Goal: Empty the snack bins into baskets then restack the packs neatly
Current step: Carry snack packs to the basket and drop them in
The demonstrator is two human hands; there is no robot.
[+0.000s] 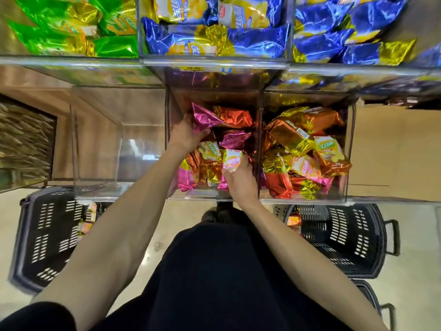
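Head view, looking down. Three clear bins in a row on the lower shelf, baskets on the floor below its front edge.

Both hands are in the middle bin (195, 198), on a heap of pink, orange and gold packs. Left hand (186, 137) is at the bin's back left, fingers curled round a magenta pack (205, 117), which is tilted up against the rear wall. Right hand (241, 182) is near the front edge, thumb and fingers pinching a pink-white pack (232, 161) held upright (label faces the camera, text unreadable).

The right bin (303, 200) holds a loose heap of orange-gold packs (290, 134). The left bin (100, 151) is see-through, with the floor visible behind it.

The left basket (43, 235) is black, partly under the left bin, with a few pale packs (89, 211) at its near-shelf end. The right basket (346, 235) is black, under the right bin, with one orange pack (294, 220) showing.

Upper shelf: green packs (71, 27) at the left end, blue-and-gold packs (214, 39) in the centre and to the right.
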